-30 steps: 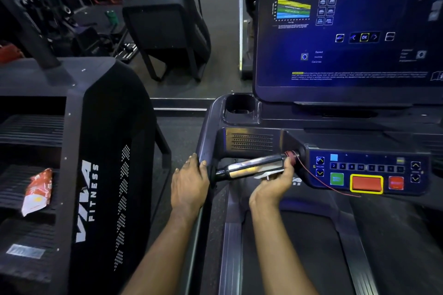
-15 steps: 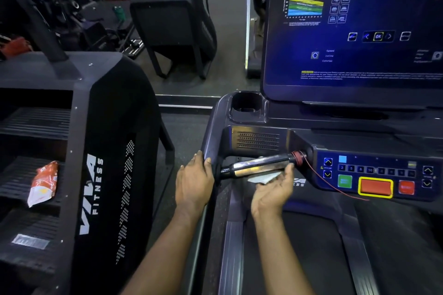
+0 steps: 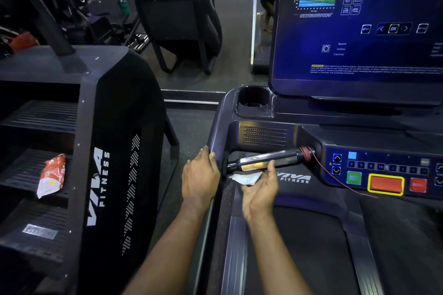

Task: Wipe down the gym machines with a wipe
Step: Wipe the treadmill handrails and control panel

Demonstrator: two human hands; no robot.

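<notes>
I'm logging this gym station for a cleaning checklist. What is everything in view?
screen: one, blue, top right
button panel: one, dark blue, below screen
grip bar: one, chrome and black, left of button panel
wipe: one, white, under grip bar
cord: one, red, from bar's end across panel
stair machine: one, black, left
packet: one, orange and white, on stair machine's step
handrail: one, dark, left of grip bar
left hand: one, holds handrail
right hand: one, holds wipe
</notes>
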